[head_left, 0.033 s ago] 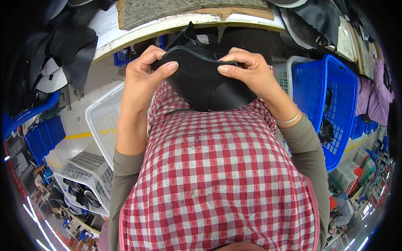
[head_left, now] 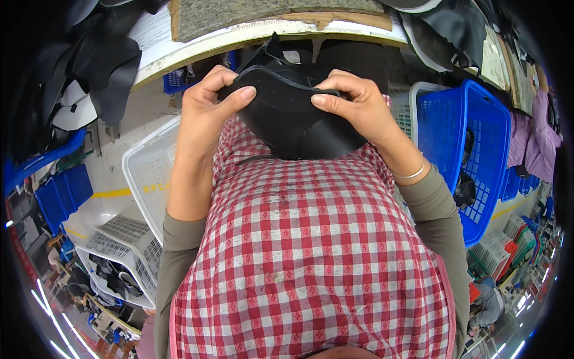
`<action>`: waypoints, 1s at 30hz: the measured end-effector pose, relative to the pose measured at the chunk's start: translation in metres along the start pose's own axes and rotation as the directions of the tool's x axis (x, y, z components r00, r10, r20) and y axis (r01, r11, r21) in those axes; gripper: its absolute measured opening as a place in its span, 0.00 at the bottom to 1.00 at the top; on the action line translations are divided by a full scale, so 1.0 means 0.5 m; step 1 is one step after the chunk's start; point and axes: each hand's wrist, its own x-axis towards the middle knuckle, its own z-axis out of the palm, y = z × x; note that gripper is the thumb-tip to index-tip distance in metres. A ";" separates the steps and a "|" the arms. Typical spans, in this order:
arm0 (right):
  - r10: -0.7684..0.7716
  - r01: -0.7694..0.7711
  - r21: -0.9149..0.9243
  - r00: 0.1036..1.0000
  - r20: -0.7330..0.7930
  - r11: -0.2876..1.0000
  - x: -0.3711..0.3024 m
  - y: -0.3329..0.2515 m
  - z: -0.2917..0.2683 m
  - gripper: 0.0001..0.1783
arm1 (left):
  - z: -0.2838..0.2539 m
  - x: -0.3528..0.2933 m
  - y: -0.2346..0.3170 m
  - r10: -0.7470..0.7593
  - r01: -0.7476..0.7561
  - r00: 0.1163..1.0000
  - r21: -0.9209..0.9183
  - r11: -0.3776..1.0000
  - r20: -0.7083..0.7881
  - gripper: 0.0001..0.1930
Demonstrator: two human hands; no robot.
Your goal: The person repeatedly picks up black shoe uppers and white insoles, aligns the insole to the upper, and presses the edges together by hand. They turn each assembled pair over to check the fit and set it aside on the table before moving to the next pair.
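Between my two hands is a black leather piece (head_left: 287, 116), looking like a stitched shoe upper, held up above my lap. Its curved top edge faces me, with a faint seam line below it. My left hand (head_left: 214, 99) pinches the left end of that edge between thumb and fingers. At the right end, my right hand (head_left: 347, 99) grips the same edge, thumb on the near face. A pointed black flap (head_left: 273, 48) rises behind the edge. The piece's far side is hidden. Its lower part rests against my red checked apron (head_left: 299, 227).
A worktable edge (head_left: 239, 45) runs ahead, bearing a rough grey board (head_left: 275, 15). Black leather pieces (head_left: 104, 75) hang at the far left. White baskets (head_left: 146, 173) stand to my left, a tall blue basket (head_left: 478, 119) to my right. Another person's checked sleeve (head_left: 541, 137) shows far right.
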 end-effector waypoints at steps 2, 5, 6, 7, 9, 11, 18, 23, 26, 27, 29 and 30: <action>-0.159 0.157 -0.307 0.987 0.018 0.939 0.000 -0.008 0.003 0.13 | 0.002 -0.005 -0.007 -0.052 0.051 0.998 -0.018 0.999 -0.031 0.07; -0.132 0.136 -0.426 0.990 0.038 0.895 0.008 -0.023 0.001 0.14 | 0.003 -0.003 -0.012 -0.085 0.085 0.996 0.006 0.996 -0.023 0.08; -0.047 0.053 -0.401 0.999 0.023 0.914 0.015 -0.028 -0.002 0.13 | 0.002 0.000 -0.012 -0.107 0.107 0.994 0.016 0.994 -0.009 0.08; -0.130 0.144 -0.332 0.989 0.063 0.932 0.020 -0.033 -0.002 0.14 | 0.001 0.002 -0.011 -0.104 0.104 0.995 0.014 0.995 -0.001 0.08; -0.212 0.220 -0.240 0.975 0.061 0.945 0.032 -0.042 0.000 0.15 | -0.001 0.009 -0.007 -0.051 0.043 0.994 0.087 0.995 0.097 0.11; -0.049 0.078 -0.235 0.991 0.127 0.969 0.041 -0.053 -0.001 0.18 | -0.001 0.014 -0.003 0.027 -0.057 0.980 0.148 0.987 0.199 0.12; 0.173 -0.143 -0.173 0.969 0.175 0.974 0.061 -0.073 0.000 0.18 | 0.015 0.009 0.000 0.005 -0.033 0.976 0.122 0.992 0.218 0.13; 0.051 -0.009 -0.498 0.996 0.070 0.867 0.046 -0.069 0.001 0.22 | 0.031 0.001 -0.008 0.077 -0.112 0.990 0.313 0.943 0.121 0.13; 0.114 -0.059 -0.367 0.985 0.130 0.928 0.052 -0.071 -0.005 0.21 | 0.032 0.003 -0.005 0.104 -0.149 0.982 0.303 0.941 0.159 0.13; 0.171 -0.131 -0.270 0.976 0.132 0.954 0.059 -0.075 -0.007 0.20 | 0.031 0.004 -0.002 0.110 -0.157 0.979 0.286 0.945 0.174 0.13; 0.108 -0.049 -0.274 0.973 0.204 0.960 0.075 -0.086 -0.011 0.17 | 0.032 0.007 0.004 0.057 -0.108 0.978 0.250 0.962 0.203 0.14; 0.090 -0.019 -0.286 0.967 0.237 0.958 0.083 -0.093 -0.011 0.17 | 0.034 0.008 0.008 0.052 -0.100 0.975 0.217 0.971 0.217 0.14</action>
